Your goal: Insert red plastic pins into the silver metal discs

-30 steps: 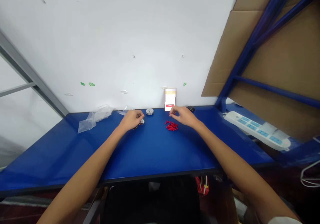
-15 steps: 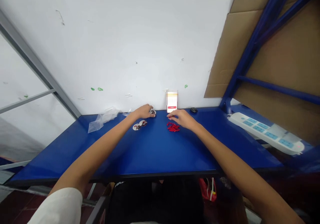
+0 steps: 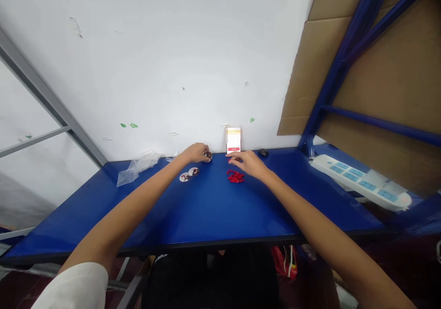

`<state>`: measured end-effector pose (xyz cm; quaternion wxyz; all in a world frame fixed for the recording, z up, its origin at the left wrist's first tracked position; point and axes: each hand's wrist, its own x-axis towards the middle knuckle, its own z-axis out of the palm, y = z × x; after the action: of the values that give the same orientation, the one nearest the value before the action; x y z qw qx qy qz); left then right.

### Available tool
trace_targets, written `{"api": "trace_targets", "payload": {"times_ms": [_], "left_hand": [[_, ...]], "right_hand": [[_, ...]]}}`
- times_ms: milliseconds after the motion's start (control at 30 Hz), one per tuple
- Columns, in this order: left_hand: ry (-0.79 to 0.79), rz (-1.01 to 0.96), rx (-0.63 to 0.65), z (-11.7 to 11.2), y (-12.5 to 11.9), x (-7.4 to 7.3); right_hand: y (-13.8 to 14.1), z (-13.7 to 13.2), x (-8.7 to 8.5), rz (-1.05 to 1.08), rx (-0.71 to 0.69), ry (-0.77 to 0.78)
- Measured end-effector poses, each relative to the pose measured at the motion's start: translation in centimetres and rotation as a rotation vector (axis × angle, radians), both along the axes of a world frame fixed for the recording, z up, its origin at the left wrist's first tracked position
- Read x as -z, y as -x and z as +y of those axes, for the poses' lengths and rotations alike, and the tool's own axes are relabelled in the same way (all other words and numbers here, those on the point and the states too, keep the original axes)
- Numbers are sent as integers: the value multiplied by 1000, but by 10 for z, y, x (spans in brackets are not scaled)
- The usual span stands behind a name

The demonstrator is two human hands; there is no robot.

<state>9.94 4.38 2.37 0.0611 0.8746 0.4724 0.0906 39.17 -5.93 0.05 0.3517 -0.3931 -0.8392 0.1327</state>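
Observation:
Against the back of the blue table, my left hand [image 3: 197, 152] is closed, its fingers on the edge of a small dark round disc [image 3: 207, 155]. Two white discs with dark and red markings, a nearer one [image 3: 184, 177] and a farther one [image 3: 194, 171], lie side by side below that wrist. My right hand [image 3: 247, 162] is closed in a pinch in front of the phone; a bit of red shows at its fingertips, mostly hidden by them. Just below it lies a pile of thin red pieces [image 3: 235, 176], too small to name.
A lit phone [image 3: 234, 140] leans on the white wall. Crumpled clear plastic bags [image 3: 139, 165] lie at the back left. A black computer mouse [image 3: 263, 152] sits right of my right hand. At the right stands a white power strip [image 3: 360, 181] beside a blue metal frame [image 3: 339, 70].
The disc in my left hand has tilted and now shows a darker side. My right fingers have shifted slightly near the phone. The whole view has moved a little.

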Motion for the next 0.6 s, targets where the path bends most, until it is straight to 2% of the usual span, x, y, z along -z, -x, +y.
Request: {"api": "trace_targets", "payload": {"times_ms": [200,267,333,400,500,567,600], "left_hand": [[-40,-53,-4,-6,2,-4],[-60,-127,-6,-12,4,-9],[-37,-281,-28,-25,5,-12],[90,-532,-69,-44,5,-10],[442,-1009,-63,-78,1,6],[642,-1185,-23,-98,-4,21],[693,-1240,-40,-106,-8,28]], "right_hand": [[1,-1,-1,-2,-24,36],[1,-1,-1,-2,-17,36],[1,0,0,1,-12,33],[1,1,0,-4,-5,38],[2,1,2,-15,16,46],[3,1,3,-21,32,44],[3,1,4,-26,42,42]]}}
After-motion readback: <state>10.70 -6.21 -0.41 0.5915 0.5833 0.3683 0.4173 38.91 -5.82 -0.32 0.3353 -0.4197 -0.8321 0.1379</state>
